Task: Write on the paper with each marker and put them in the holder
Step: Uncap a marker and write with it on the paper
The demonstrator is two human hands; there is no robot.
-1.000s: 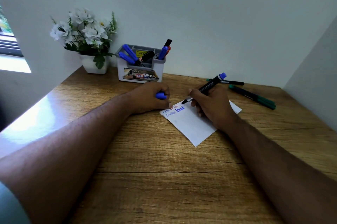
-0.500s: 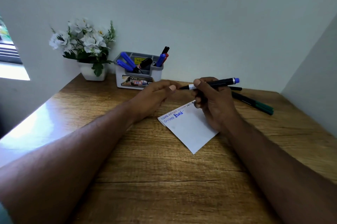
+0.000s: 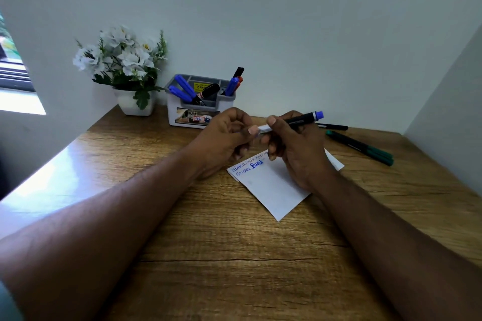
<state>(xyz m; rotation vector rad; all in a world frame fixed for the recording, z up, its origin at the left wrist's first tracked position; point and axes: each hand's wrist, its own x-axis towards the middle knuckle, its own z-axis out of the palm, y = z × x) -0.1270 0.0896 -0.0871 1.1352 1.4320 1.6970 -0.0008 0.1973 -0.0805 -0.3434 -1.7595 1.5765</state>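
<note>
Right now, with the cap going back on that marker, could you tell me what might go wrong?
The left hand meets the marker in mid-air above the paper; a slip could smudge the fresh blue writing. The holder looks crowded, so dropping this one in may jostle the others. The green marker lies by the right forearm and could get knocked.

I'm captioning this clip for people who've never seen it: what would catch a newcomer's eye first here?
First, the two hands meeting mid-desk: the right hand holds a black marker with a blue end level, and the left hand closes on its tip end, just above the paper with blue writing. Behind them stand the grey holder full of markers and white flowers.
</note>
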